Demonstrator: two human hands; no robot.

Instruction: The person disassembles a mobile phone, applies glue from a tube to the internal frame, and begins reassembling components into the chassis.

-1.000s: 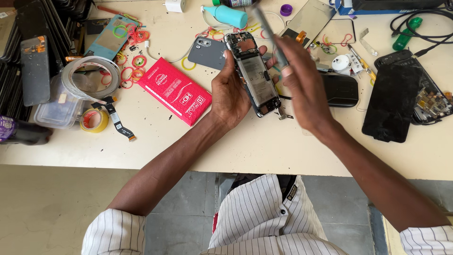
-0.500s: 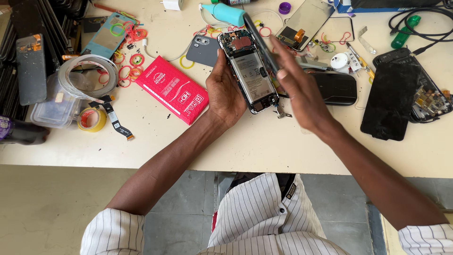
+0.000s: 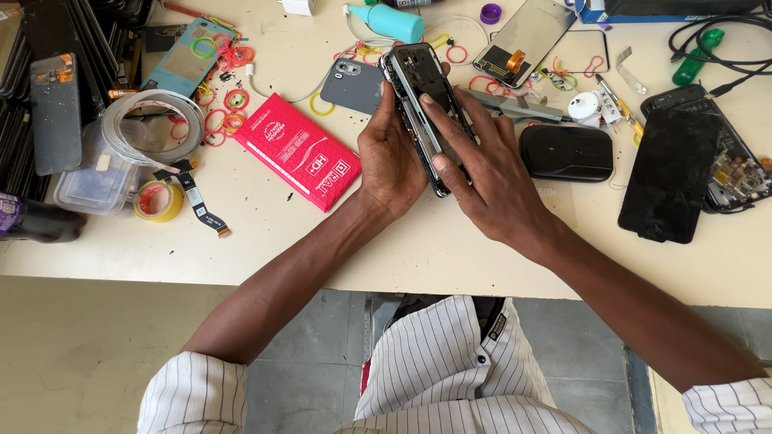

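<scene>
Over the cream table point(image 3: 418, 249), the left hand point(image 3: 392, 157) has its grip clamped on a black opened phone body point(image 3: 424, 104), edge-up; the right hand point(image 3: 490, 181) lies flat against it, fingers pressing rather than closed around it. This looks like seating a panel; next needs even pressure. Its long axis runs five to eleven o'clock, top end toward eleven.

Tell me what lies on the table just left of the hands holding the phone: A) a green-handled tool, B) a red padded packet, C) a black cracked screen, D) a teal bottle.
B: the red padded packet lies flat on the table just left of the left hand, which with the right hand holds the opened phone.
</scene>
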